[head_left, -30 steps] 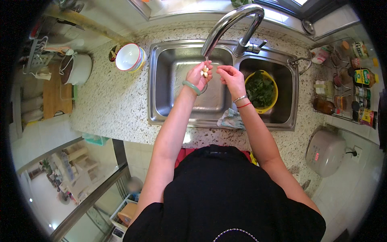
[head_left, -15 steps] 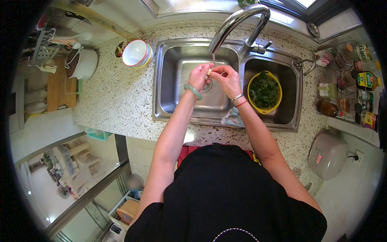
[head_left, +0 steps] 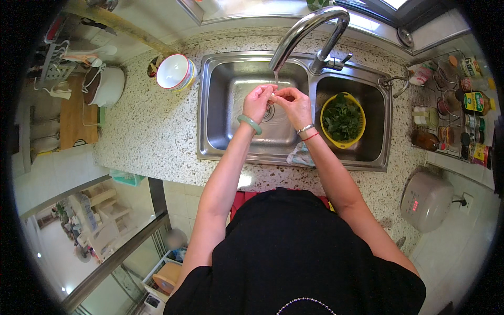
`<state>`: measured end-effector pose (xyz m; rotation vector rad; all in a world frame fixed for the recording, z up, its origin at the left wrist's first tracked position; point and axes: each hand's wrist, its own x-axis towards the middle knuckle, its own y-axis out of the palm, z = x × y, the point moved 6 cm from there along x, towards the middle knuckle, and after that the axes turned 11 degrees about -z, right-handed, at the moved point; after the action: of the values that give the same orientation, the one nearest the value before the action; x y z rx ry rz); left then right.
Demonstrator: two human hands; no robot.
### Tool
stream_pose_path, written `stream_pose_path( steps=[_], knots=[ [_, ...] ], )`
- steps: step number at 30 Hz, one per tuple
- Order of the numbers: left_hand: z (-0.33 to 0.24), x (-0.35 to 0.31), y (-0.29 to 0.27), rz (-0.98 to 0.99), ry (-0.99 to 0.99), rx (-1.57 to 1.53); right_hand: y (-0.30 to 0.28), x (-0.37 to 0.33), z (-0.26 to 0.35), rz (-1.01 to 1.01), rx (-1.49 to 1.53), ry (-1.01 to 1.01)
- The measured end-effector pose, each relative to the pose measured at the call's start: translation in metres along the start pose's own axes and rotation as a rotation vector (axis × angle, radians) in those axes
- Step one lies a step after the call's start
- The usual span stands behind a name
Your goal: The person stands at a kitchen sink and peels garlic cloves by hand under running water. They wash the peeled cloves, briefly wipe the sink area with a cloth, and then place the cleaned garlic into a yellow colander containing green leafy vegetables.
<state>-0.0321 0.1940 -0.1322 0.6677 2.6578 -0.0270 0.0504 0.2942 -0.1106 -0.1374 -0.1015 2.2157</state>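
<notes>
Over the left basin of the steel sink point(head_left: 203, 118), my two hands meet beneath the chrome faucet point(head_left: 294, 41), where a thin stream of water runs. My left hand point(head_left: 257, 103), below a green bangle, is closed around a small pale piece that looks like a garlic clove, mostly hidden by the fingers. Fingertips of my right hand point(head_left: 295, 107) pinch at the same piece from the other side. In the right basin, a yellow colander point(head_left: 364, 124) holds dark green leaves point(head_left: 342, 119).
Stacked bowls point(head_left: 173, 72) stand left of the sink, with a white pot point(head_left: 109, 85) farther left. A cloth point(head_left: 301, 154) lies over the sink's front edge. At right are a rack of jars and bottles point(head_left: 449, 113) and a beige appliance point(head_left: 428, 202).
My right fingers have closed in farther over the pale piece, so less of it shows. Both hands stay under the faucet, and the whole view has shifted slightly.
</notes>
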Motion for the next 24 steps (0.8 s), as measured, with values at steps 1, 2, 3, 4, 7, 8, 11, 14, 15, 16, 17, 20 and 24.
stream_pose_path(
  steps=[1,2,3,4,7,8,11,14,15,16,17,20,24],
  knots=[
    [-0.001,0.0,0.0,0.002,0.009,-0.004,0.001,0.0,-0.003,0.02,0.044,0.07],
    [-0.002,-0.001,-0.001,0.002,0.019,-0.006,0.001,-0.001,0.0,0.023,0.036,0.07],
    [-0.003,-0.001,-0.001,0.002,0.041,-0.004,0.001,-0.001,0.003,0.027,0.029,0.07],
    [-0.005,-0.002,0.0,0.001,0.063,-0.001,0.001,-0.002,0.005,0.032,0.021,0.07],
    [-0.008,-0.003,0.003,0.013,0.09,-0.001,0.001,0.002,-0.008,0.045,0.058,0.066],
    [-0.008,-0.003,0.001,0.012,0.093,-0.001,0.003,0.002,-0.007,0.071,0.053,0.069],
    [-0.004,-0.003,-0.004,0.022,0.071,-0.008,0.007,0.001,-0.007,0.133,0.028,0.082],
    [0.0,0.002,-0.007,0.008,0.127,-0.025,0.011,0.0,-0.008,0.161,-0.003,0.084],
    [0.0,0.002,-0.008,-0.005,0.144,-0.019,0.013,-0.001,-0.006,0.166,-0.003,0.077],
    [0.001,0.002,-0.008,-0.019,0.161,-0.013,0.014,-0.002,-0.005,0.172,-0.002,0.071],
    [-0.002,0.001,-0.008,-0.032,0.178,-0.007,0.015,-0.003,-0.005,0.174,0.005,0.075],
    [-0.001,0.0,-0.012,-0.012,0.075,0.018,0.018,-0.005,-0.009,0.166,0.081,0.122],
    [0.004,-0.004,-0.014,0.021,-0.105,-0.266,0.012,-0.003,-0.017,0.05,0.119,0.188]
  ],
)
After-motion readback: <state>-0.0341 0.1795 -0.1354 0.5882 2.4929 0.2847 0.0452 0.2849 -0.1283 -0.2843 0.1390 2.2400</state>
